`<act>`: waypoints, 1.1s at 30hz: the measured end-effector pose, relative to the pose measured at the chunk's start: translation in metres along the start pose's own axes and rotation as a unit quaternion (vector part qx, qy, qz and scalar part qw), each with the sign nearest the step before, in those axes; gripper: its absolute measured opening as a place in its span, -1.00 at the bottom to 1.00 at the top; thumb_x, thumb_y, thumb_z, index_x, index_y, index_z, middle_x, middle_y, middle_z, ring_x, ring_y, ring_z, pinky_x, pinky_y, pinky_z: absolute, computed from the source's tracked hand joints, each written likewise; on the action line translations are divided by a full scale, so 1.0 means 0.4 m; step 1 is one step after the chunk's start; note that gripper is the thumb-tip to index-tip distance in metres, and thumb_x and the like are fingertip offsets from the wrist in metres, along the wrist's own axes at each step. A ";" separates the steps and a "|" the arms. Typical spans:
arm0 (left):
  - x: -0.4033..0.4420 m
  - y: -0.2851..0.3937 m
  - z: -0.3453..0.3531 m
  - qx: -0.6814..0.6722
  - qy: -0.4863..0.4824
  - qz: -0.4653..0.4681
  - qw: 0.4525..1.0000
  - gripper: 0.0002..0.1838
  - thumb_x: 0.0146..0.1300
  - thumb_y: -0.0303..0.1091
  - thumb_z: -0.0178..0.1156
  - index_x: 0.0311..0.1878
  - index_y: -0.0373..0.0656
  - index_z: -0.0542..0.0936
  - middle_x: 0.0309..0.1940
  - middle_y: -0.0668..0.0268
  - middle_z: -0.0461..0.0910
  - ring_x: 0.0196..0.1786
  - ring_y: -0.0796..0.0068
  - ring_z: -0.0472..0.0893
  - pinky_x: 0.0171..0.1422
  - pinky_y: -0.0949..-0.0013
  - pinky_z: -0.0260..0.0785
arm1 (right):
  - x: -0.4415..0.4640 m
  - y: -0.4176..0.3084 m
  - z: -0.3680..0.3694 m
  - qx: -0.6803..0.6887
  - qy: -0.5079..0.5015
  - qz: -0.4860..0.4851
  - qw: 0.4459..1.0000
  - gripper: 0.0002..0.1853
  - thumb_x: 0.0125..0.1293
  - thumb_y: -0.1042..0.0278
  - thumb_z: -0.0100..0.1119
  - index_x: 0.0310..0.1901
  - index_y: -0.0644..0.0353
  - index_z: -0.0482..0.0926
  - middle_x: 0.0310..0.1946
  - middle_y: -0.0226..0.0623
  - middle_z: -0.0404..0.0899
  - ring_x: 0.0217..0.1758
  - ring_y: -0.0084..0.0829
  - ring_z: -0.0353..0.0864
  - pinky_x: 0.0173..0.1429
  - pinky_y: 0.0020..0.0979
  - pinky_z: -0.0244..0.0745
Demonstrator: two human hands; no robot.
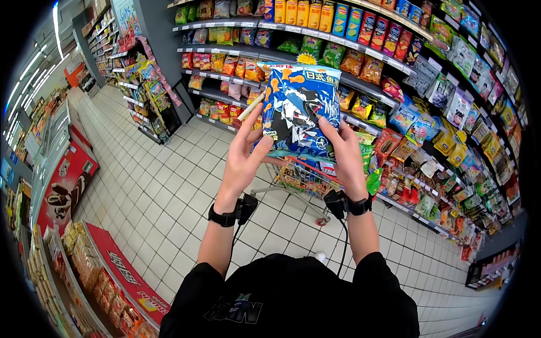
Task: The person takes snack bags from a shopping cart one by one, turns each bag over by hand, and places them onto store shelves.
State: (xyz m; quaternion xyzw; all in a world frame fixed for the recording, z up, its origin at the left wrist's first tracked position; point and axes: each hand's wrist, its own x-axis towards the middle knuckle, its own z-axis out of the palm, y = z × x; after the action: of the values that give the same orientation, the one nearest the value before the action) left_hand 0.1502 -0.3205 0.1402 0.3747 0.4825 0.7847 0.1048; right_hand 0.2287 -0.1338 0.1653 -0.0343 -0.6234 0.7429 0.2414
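A blue snack bag (298,110) with black and white artwork is held up between both hands, its front facing me. My left hand (248,149) grips the bag's left side, thumb at the lower left corner. A pale, thin stick-like object (250,108) shows beside the fingers of that hand; how it is held is unclear. My right hand (345,152) holds the right side, with the thumb on the front. Behind and below the bag stands a shopping cart (298,188) with colourful packages in it, partly hidden by the bag and my hands.
Snack shelves (225,48) curve across the front and right, with tall cans on an upper shelf. A red freezer (65,174) stands at the left. Packaged goods fill a red-edged display (121,270) at lower left. Tiled floor (169,191) lies between them.
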 end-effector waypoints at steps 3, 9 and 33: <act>-0.023 0.040 -0.026 -0.013 0.000 -0.003 1.000 -0.32 0.45 -0.30 -0.02 0.51 -0.23 -0.05 0.18 -0.03 0.47 0.04 0.16 0.64 -0.13 0.14 0.69 | -0.013 -0.007 0.044 -0.013 -0.003 0.000 1.000 -0.56 0.34 0.13 0.26 0.05 0.37 0.53 -0.16 -0.35 0.65 -0.22 -0.69 0.60 -0.10 -0.57 0.50; -0.042 0.064 0.022 -0.026 0.027 -0.003 0.999 -0.32 0.45 -0.30 -0.03 0.51 -0.27 -0.07 0.21 -0.08 0.44 0.06 0.13 0.64 -0.11 0.12 0.67 | -0.016 -0.034 0.017 -0.035 -0.026 -0.001 0.999 -0.54 0.35 0.11 0.25 0.05 0.37 0.53 -0.18 -0.37 0.64 -0.24 -0.70 0.57 -0.10 -0.60 0.46; -0.014 0.041 -0.147 0.060 0.184 -0.010 0.981 -0.35 0.43 -0.32 -0.03 0.49 -0.28 0.00 0.07 -0.01 0.55 0.01 0.18 0.66 -0.16 0.13 0.68 | 0.216 0.099 0.167 0.013 -0.187 0.028 0.982 -0.55 0.35 0.19 0.25 0.11 0.37 0.50 -0.16 -0.33 0.65 -0.21 -0.69 0.61 -0.12 -0.60 0.52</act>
State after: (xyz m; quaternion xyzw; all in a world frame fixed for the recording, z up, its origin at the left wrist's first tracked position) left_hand 0.1167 -0.3717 0.1363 0.2247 0.5435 0.8088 -0.0009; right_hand 0.1165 -0.1642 0.1645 0.0910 -0.6466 0.7507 0.1001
